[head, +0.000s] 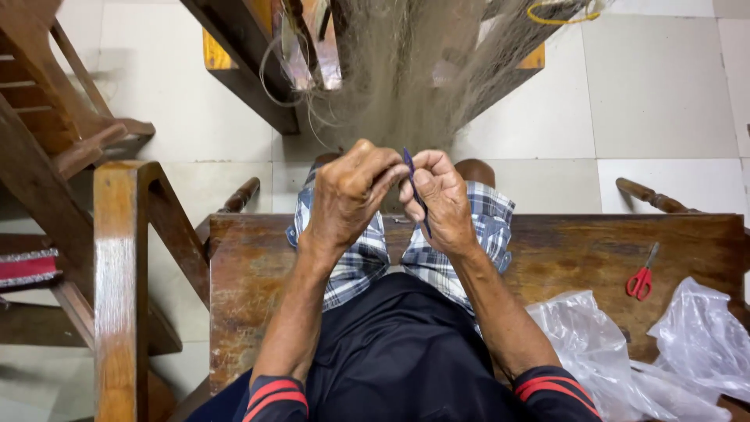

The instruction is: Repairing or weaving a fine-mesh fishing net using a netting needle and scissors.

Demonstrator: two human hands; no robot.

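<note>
- Left hand [349, 195]: fingers curled and pinched onto fine strands of the fishing net [406, 86] at its lower edge.
- Right hand [442, 202]: thumb and fingers closed narrowly around a slim, dark blue netting needle [414, 187], which stands nearly upright between the two hands.
- Fishing net: thin, greyish mesh, bunched into a hanging sheaf above the hands, in front of the knees.
- Bench [250, 273]: worn, dark wood with a scuffed surface; the person sits on it in plaid shorts [359, 262].
- Scissors [641, 277]: red-handled, lying flat on the bench, well right of the hands.
- Plastic bags [617, 352]: clear, crumpled, near the scissors.
</note>
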